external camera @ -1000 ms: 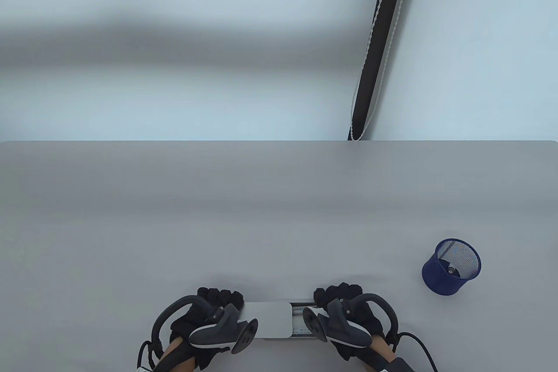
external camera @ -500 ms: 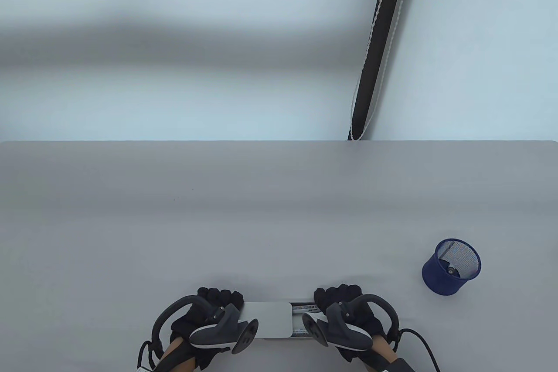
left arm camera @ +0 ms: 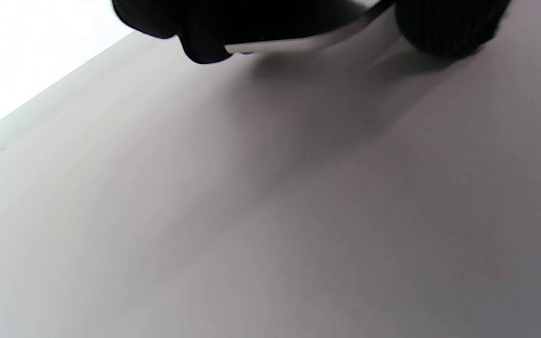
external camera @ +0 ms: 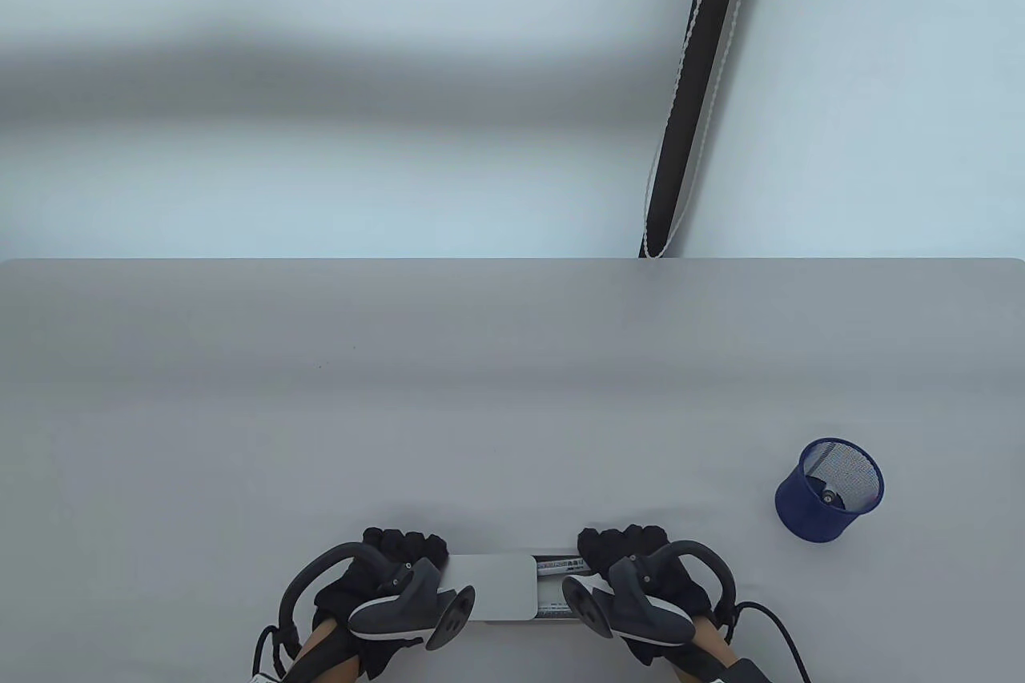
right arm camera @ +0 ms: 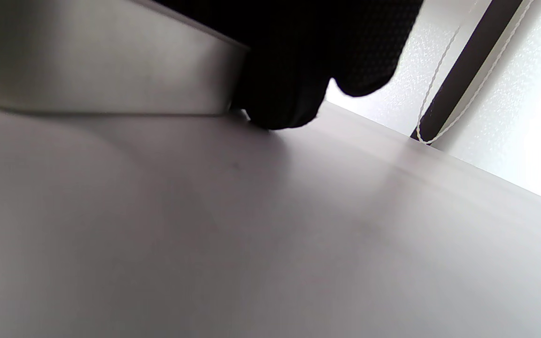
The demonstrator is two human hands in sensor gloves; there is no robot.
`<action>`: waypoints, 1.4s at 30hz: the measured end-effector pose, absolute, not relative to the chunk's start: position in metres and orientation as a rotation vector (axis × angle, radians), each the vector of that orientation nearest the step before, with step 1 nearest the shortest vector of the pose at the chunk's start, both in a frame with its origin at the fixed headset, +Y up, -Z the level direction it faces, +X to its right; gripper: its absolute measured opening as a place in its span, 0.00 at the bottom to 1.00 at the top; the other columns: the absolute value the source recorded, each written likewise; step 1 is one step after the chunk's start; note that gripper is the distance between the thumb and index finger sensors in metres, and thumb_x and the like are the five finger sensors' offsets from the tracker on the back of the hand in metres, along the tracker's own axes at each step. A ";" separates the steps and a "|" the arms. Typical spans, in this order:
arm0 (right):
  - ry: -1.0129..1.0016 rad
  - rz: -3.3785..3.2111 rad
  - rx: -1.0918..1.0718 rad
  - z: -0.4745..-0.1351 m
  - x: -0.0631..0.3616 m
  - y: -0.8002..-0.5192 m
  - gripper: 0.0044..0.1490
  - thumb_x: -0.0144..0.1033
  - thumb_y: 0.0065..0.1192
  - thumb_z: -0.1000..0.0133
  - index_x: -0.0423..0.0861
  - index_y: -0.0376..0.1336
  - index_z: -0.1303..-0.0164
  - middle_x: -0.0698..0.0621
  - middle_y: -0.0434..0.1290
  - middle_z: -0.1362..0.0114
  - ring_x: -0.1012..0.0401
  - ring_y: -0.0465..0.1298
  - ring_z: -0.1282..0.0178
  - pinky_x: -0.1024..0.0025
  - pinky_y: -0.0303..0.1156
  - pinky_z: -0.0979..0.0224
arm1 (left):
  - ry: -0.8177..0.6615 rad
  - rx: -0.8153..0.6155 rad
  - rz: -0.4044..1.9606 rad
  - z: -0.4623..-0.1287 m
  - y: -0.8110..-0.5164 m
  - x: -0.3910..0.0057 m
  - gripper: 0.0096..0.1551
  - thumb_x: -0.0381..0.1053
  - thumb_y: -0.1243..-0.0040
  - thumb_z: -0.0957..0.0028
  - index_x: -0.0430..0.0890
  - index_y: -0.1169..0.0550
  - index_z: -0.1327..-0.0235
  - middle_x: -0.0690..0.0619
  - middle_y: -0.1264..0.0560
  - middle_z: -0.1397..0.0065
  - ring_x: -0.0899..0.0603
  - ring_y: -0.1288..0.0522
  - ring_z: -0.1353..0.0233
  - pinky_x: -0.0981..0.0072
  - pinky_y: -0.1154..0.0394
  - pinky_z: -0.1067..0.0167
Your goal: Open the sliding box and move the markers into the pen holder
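Note:
A flat grey sliding box (external camera: 492,585) lies at the table's front edge between my two hands. Its lid covers the left part, and the right end stands open, showing markers (external camera: 558,564) inside. My left hand (external camera: 400,555) grips the box's left end, fingers curled over the far side; in the left wrist view its fingers (left arm camera: 204,33) wrap the box edge (left arm camera: 289,46). My right hand (external camera: 625,551) grips the open right end, its fingers (right arm camera: 289,94) curled down round the box wall (right arm camera: 111,80). A blue mesh pen holder (external camera: 829,488) stands to the right with one marker inside.
The grey table (external camera: 480,395) stretches back to a pale wall. A dark pole with a white bead cord (external camera: 689,90) hangs behind the far edge. Cables trail from both wrists at the bottom edge.
My right hand has shifted slightly to the right with the tray end, and a little more of the box's inside shows. The left hand and lid have stayed put.

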State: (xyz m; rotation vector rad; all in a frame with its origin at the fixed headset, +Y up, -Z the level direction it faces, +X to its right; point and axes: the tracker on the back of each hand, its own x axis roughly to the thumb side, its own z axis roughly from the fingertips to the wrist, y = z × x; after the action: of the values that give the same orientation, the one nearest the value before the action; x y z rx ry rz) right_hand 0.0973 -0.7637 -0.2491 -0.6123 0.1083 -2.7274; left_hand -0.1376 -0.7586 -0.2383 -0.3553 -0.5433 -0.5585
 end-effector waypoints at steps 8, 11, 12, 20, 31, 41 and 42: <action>0.123 -2.737 -0.621 -0.250 0.100 -0.765 0.46 0.36 0.81 0.75 0.61 0.64 0.43 0.60 0.77 0.40 0.66 0.83 0.44 0.67 0.79 0.36 | -0.542 -0.355 -0.560 -0.238 -0.758 -0.138 0.51 0.74 0.52 0.54 0.50 0.48 0.22 0.50 0.39 0.17 0.44 0.33 0.20 0.53 0.32 0.21; 0.127 -2.742 -0.622 -0.250 0.101 -0.765 0.45 0.36 0.80 0.74 0.61 0.64 0.43 0.61 0.77 0.40 0.66 0.83 0.44 0.67 0.79 0.36 | -0.542 -0.355 -0.561 -0.238 -0.758 -0.137 0.52 0.74 0.52 0.54 0.50 0.48 0.22 0.50 0.39 0.17 0.44 0.33 0.20 0.53 0.32 0.21; 0.131 -2.741 -0.621 -0.250 0.101 -0.765 0.45 0.36 0.80 0.74 0.62 0.64 0.43 0.61 0.77 0.40 0.66 0.83 0.44 0.67 0.79 0.37 | -0.542 -0.355 -0.560 -0.238 -0.759 -0.137 0.52 0.74 0.52 0.54 0.50 0.48 0.22 0.50 0.39 0.17 0.44 0.33 0.20 0.53 0.32 0.21; 0.149 -2.768 -0.607 -0.250 0.106 -0.763 0.42 0.37 0.79 0.70 0.62 0.65 0.44 0.62 0.78 0.40 0.67 0.83 0.45 0.69 0.80 0.37 | -0.542 -0.355 -0.560 -0.238 -0.759 -0.137 0.52 0.74 0.53 0.54 0.50 0.49 0.22 0.50 0.39 0.17 0.44 0.33 0.20 0.53 0.32 0.21; 0.152 -2.819 -0.578 -0.251 0.111 -0.763 0.38 0.37 0.77 0.66 0.64 0.66 0.44 0.62 0.78 0.40 0.68 0.84 0.44 0.70 0.81 0.38 | -0.540 -0.355 -0.563 -0.238 -0.759 -0.137 0.52 0.74 0.52 0.54 0.50 0.48 0.22 0.50 0.39 0.17 0.44 0.33 0.20 0.53 0.32 0.21; 0.121 -2.962 -0.527 -0.255 0.122 -0.761 0.33 0.36 0.75 0.62 0.63 0.67 0.45 0.62 0.79 0.40 0.67 0.85 0.44 0.69 0.82 0.38 | -0.539 -0.355 -0.564 -0.238 -0.759 -0.137 0.52 0.74 0.52 0.54 0.50 0.48 0.22 0.50 0.39 0.17 0.44 0.33 0.20 0.53 0.32 0.21; 0.117 -2.979 -0.520 -0.255 0.123 -0.761 0.33 0.36 0.74 0.61 0.63 0.67 0.45 0.62 0.79 0.40 0.66 0.85 0.44 0.69 0.82 0.38 | -0.539 -0.355 -0.564 -0.238 -0.759 -0.137 0.52 0.74 0.52 0.54 0.50 0.49 0.22 0.50 0.39 0.17 0.44 0.33 0.20 0.53 0.32 0.21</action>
State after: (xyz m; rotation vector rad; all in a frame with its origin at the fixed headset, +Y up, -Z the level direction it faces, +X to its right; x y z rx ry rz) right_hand 0.1234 -0.7612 -0.2549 -0.5200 0.1174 -2.9789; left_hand -0.1371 -0.7588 -0.2378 -0.3547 -0.5389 -0.5637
